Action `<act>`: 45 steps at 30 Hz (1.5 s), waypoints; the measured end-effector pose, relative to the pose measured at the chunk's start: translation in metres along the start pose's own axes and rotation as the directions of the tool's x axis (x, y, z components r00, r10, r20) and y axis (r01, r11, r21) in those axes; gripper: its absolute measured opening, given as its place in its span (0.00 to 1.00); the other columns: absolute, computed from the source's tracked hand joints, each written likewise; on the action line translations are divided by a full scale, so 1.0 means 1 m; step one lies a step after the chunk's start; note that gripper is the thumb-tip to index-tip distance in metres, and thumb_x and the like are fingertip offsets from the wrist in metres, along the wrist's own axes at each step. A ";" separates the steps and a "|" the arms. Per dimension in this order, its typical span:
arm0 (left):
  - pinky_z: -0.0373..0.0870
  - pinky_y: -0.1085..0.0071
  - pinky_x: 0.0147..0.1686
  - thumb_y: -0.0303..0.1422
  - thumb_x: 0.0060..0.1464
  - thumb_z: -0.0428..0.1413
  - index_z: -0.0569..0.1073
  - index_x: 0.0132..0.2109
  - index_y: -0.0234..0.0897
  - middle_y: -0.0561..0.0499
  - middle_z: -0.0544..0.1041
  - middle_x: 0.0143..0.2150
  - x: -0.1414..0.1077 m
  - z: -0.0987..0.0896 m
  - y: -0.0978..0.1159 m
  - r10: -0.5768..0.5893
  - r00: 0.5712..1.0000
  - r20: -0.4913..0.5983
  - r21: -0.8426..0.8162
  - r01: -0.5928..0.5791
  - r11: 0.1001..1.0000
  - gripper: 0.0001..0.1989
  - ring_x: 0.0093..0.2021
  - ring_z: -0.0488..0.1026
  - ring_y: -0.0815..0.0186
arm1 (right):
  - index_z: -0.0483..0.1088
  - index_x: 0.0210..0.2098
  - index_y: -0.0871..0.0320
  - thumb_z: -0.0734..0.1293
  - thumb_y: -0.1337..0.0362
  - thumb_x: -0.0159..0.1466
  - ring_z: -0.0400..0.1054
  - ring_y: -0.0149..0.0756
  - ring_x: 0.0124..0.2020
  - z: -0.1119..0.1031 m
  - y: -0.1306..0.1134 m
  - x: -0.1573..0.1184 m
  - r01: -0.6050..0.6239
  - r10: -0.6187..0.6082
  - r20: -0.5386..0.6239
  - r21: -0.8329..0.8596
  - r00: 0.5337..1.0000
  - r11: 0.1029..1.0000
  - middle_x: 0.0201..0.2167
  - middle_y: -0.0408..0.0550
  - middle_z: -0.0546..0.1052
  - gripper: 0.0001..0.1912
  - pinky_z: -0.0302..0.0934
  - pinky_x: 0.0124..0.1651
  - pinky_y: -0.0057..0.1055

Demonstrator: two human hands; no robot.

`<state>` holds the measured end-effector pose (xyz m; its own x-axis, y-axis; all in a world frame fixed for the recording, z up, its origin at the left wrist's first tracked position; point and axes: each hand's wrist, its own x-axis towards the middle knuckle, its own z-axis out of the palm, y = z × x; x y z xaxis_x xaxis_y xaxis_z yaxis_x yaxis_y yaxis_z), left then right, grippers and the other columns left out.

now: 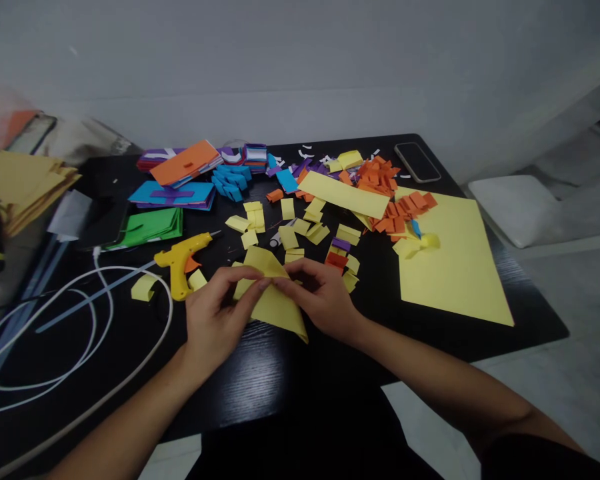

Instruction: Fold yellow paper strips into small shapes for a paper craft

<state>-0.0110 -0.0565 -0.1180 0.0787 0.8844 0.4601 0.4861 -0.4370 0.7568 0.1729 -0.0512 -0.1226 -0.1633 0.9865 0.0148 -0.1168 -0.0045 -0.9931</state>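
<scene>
A yellow paper sheet (280, 308) is held just over the black table, its lower right edge curled. My left hand (221, 313) pinches it from the left with thumb and forefinger. From the right, my right hand (325, 300) grips the same sheet, and the fingertips of both hands nearly meet at its middle. Small folded yellow pieces (289, 237) lie scattered just beyond the hands. A yellow glue gun (179, 263) rests left of the sheet. Beside my right hand sit a purple piece (341, 245) and a red-orange piece (337, 261).
On the black table (265, 393), a large yellow sheet (455, 260), orange pieces (377, 177) and a phone (417, 162) lie to the right. Coloured paper stacks (173, 195) and a green bundle (153, 225) stand back left. A white cable (167, 320) loops at left.
</scene>
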 end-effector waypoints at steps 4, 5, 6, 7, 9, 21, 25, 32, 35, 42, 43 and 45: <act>0.64 0.78 0.19 0.35 0.56 0.67 0.76 0.44 0.40 0.54 0.78 0.36 0.000 0.002 0.000 -0.109 0.992 0.060 -0.056 0.113 0.992 0.11 0.25 0.71 0.73 | 0.76 0.36 0.55 0.76 0.54 0.60 0.71 0.33 0.33 0.000 0.001 0.000 -0.035 0.035 -0.029 0.027 0.999 0.999 0.33 0.44 0.77 0.12 0.67 0.35 0.30; 0.67 0.78 0.21 0.35 0.56 0.67 0.76 0.44 0.40 0.54 0.78 0.36 0.001 0.002 0.000 -0.114 0.991 0.066 -0.072 0.119 0.990 0.11 0.27 0.73 0.72 | 0.76 0.36 0.55 0.76 0.54 0.60 0.71 0.33 0.33 0.000 0.001 0.000 -0.039 0.040 -0.031 0.032 0.999 0.999 0.33 0.44 0.77 0.12 0.67 0.35 0.30; 0.69 0.77 0.24 0.35 0.56 0.67 0.76 0.43 0.40 0.53 0.79 0.36 0.001 0.002 0.000 -0.108 0.992 0.065 -0.087 0.113 0.990 0.10 0.29 0.75 0.71 | 0.76 0.36 0.55 0.75 0.54 0.61 0.71 0.34 0.34 0.000 0.001 0.000 -0.042 0.043 -0.030 0.035 0.999 0.999 0.33 0.44 0.77 0.12 0.67 0.36 0.30; 0.71 0.76 0.26 0.35 0.56 0.67 0.76 0.42 0.40 0.53 0.79 0.36 0.002 0.001 0.000 -0.095 0.994 0.061 -0.094 0.101 0.990 0.09 0.30 0.76 0.70 | 0.75 0.36 0.55 0.75 0.53 0.61 0.71 0.34 0.34 0.000 0.000 0.000 -0.048 0.049 -0.028 0.037 0.998 0.998 0.34 0.44 0.77 0.13 0.67 0.36 0.30; 0.71 0.75 0.26 0.34 0.56 0.67 0.78 0.41 0.40 0.53 0.80 0.35 0.003 0.000 0.001 -0.061 0.997 0.049 -0.065 0.064 0.996 0.07 0.29 0.76 0.70 | 0.75 0.37 0.55 0.75 0.53 0.61 0.71 0.34 0.35 0.000 0.000 0.000 -0.055 0.056 -0.034 0.051 0.998 0.997 0.34 0.45 0.77 0.13 0.67 0.37 0.30; 0.76 0.72 0.28 0.31 0.60 0.64 0.82 0.43 0.41 0.52 0.85 0.35 0.008 -0.005 0.004 0.148 0.984 0.099 0.027 -0.151 0.988 0.05 0.28 0.79 0.68 | 0.78 0.39 0.55 0.77 0.52 0.59 0.74 0.35 0.37 -0.003 0.002 0.002 -0.087 0.084 0.033 0.107 0.996 0.990 0.36 0.45 0.80 0.15 0.69 0.40 0.32; 0.75 0.74 0.27 0.32 0.60 0.64 0.81 0.44 0.42 0.52 0.85 0.36 0.008 -0.005 0.005 0.119 0.987 0.110 0.047 -0.125 0.991 0.05 0.29 0.80 0.68 | 0.78 0.38 0.55 0.77 0.51 0.59 0.74 0.36 0.37 -0.003 0.000 0.002 -0.103 0.102 0.009 0.095 0.995 0.990 0.36 0.46 0.80 0.15 0.70 0.41 0.33; 0.76 0.73 0.28 0.31 0.58 0.65 0.83 0.44 0.43 0.52 0.85 0.37 0.010 -0.005 0.008 0.107 0.987 0.116 -0.015 -0.106 0.994 0.06 0.31 0.81 0.66 | 0.78 0.36 0.54 0.78 0.50 0.56 0.74 0.36 0.35 -0.003 -0.001 0.003 -0.119 0.123 -0.026 0.131 0.992 0.984 0.34 0.44 0.80 0.16 0.70 0.38 0.33; 0.74 0.74 0.26 0.29 0.57 0.65 0.83 0.41 0.43 0.54 0.84 0.32 0.011 -0.005 0.008 0.114 0.989 0.099 -0.056 -0.109 0.992 0.05 0.28 0.78 0.69 | 0.78 0.34 0.55 0.78 0.50 0.57 0.73 0.35 0.34 -0.003 -0.002 0.004 -0.112 0.116 -0.028 0.122 0.993 0.986 0.31 0.44 0.79 0.16 0.69 0.37 0.33; 0.69 0.76 0.22 0.27 0.56 0.66 0.84 0.40 0.42 0.55 0.81 0.29 0.011 -0.004 0.007 0.114 0.988 0.104 -0.067 -0.107 0.992 0.06 0.25 0.74 0.72 | 0.77 0.32 0.55 0.78 0.49 0.56 0.72 0.35 0.33 -0.003 -0.005 0.004 -0.117 0.121 -0.032 0.109 0.992 0.987 0.29 0.43 0.78 0.17 0.69 0.37 0.32; 0.68 0.77 0.22 0.27 0.57 0.66 0.84 0.40 0.42 0.55 0.80 0.29 0.011 -0.004 0.006 0.111 0.988 0.107 -0.065 -0.105 0.992 0.06 0.24 0.74 0.72 | 0.77 0.32 0.55 0.78 0.49 0.56 0.72 0.35 0.33 -0.003 -0.005 0.004 -0.121 0.125 -0.034 0.109 0.992 0.987 0.29 0.43 0.77 0.17 0.69 0.36 0.32; 0.67 0.77 0.21 0.27 0.57 0.65 0.84 0.40 0.42 0.55 0.79 0.28 0.011 -0.003 0.006 0.107 0.988 0.109 -0.062 -0.100 0.993 0.05 0.24 0.73 0.72 | 0.77 0.31 0.56 0.78 0.48 0.56 0.71 0.35 0.32 -0.004 -0.005 0.004 -0.125 0.129 -0.043 0.101 0.991 0.987 0.28 0.43 0.77 0.17 0.68 0.36 0.31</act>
<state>-0.0102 -0.0502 -0.1067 0.2245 0.8454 0.4847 0.4206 -0.5327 0.7344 0.1763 -0.0468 -0.1180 -0.1352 0.9837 -0.1189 -0.1939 -0.1439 -0.9704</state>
